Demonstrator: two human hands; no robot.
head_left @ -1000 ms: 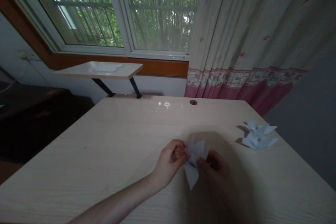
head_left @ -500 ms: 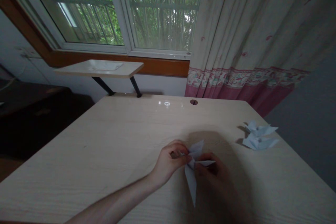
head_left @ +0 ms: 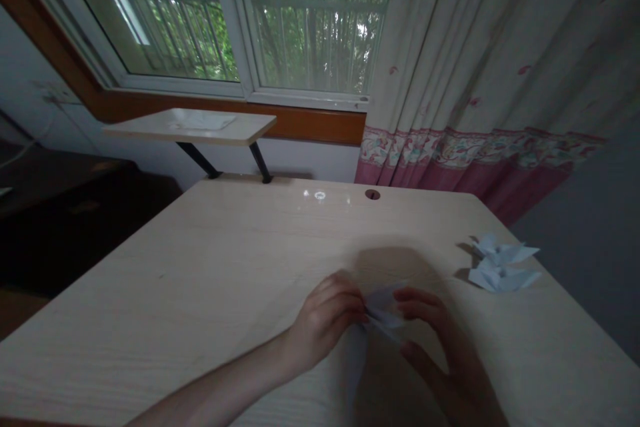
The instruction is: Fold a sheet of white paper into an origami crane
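Note:
Between my hands is a piece of folded white paper point(head_left: 356, 360) with several pointed flaps, partly smeared by motion. My left hand point(head_left: 330, 313) pinches it near its middle, the fingers hiding the folds there. My right hand point(head_left: 440, 347) is just to the right of the flaps, thumb and fingers spread apart around their tips. Whether a fingertip touches the paper I cannot tell. Two folded paper pieces point(head_left: 504, 267) with pointed tips stand at the right side of the table.
The pale wood table point(head_left: 225, 267) has a round cable hole point(head_left: 373, 195) near its back edge. A small raised shelf point(head_left: 250, 130) on dark legs bears some white paper point(head_left: 203, 120). A patterned curtain point(head_left: 450, 67) hangs behind, beside a barred window.
My right hand has let go its pinch on a flap and spread its fingers to the right. The paper has turned in my left hand, which still grips it.

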